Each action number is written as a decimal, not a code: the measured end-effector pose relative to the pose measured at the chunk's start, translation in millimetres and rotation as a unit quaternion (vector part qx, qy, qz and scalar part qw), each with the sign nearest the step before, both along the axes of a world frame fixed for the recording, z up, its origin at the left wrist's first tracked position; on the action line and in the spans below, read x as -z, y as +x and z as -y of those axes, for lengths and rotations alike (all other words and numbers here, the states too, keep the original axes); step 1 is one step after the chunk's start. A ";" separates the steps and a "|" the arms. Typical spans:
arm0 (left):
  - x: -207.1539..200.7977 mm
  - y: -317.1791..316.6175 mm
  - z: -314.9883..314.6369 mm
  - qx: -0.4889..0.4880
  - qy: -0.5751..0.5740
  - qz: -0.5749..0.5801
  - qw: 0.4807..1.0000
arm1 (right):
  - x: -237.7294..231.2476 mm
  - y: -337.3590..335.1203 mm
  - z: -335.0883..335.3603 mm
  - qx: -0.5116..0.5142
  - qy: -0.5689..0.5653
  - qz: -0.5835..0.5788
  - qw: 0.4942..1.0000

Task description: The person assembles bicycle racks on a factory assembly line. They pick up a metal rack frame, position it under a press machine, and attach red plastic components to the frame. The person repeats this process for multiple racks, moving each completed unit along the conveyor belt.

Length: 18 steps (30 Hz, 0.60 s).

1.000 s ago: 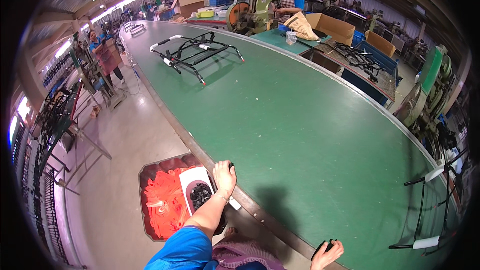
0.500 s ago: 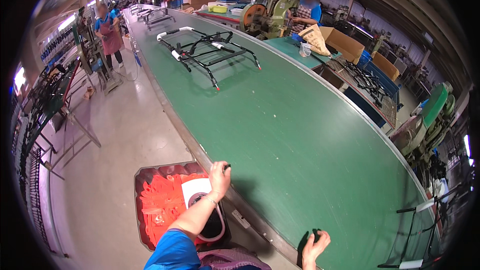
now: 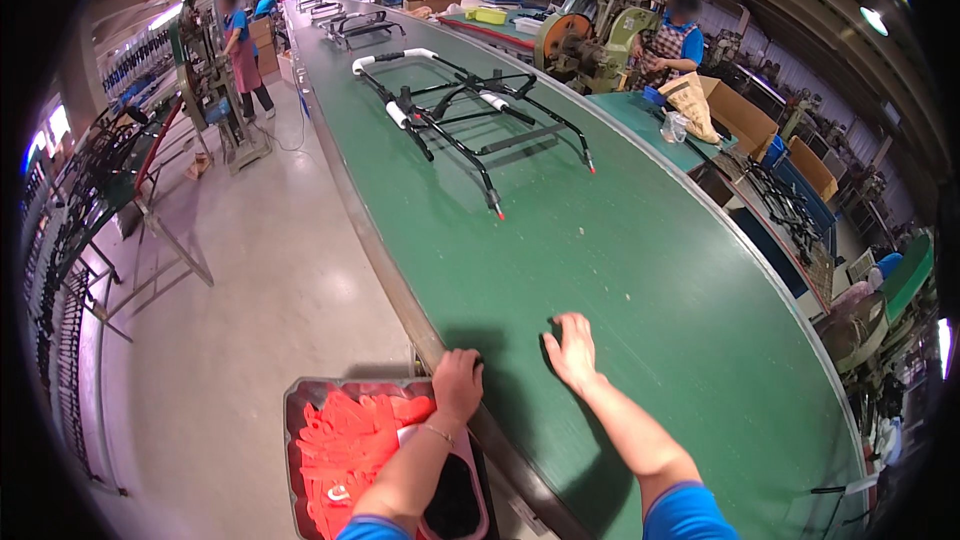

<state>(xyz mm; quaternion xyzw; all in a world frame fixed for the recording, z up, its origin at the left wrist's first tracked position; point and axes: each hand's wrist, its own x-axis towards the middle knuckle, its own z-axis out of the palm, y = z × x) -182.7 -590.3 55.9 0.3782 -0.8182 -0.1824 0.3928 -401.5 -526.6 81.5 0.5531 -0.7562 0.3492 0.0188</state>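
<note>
The left hand [image 3: 458, 386] curled at the left edge of the belt [image 3: 680, 340], beside the bin [image 3: 293, 450]; the right hand [image 3: 573, 352] was over the belt, fingers outstretched. Whether either pinched anything, I could not tell. The black frame [image 3: 493, 100] lay farther off on the belt.

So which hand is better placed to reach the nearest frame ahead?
Probably the right hand: it extends farther over the conveyor belt toward the black tubular frame; the left hand is at the belt's edge.
</note>
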 end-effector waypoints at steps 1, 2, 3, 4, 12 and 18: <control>-2.8 2.0 0.5 0.000 0.005 0.000 1.000 | 2.3 -5.5 34.9 -0.012 0.000 -0.011 1.000; -1.5 -4.4 1.1 0.018 0.013 -0.003 1.000 | 8.4 -20.2 63.1 0.004 -0.004 -0.022 1.000; -3.7 -4.4 1.2 0.021 0.019 0.000 1.000 | 10.3 -29.4 95.2 0.006 -0.009 -0.028 1.000; -4.5 -2.8 2.3 0.023 0.022 0.004 0.999 | 6.7 -35.4 128.1 0.018 -0.010 -0.031 0.999; -10.5 3.6 3.6 0.033 0.044 0.012 0.998 | 4.5 -57.7 308.5 0.103 -0.009 0.102 0.989; -17.2 2.9 4.2 0.017 0.043 0.016 0.999 | 9.8 -44.0 313.6 0.049 0.051 0.258 0.964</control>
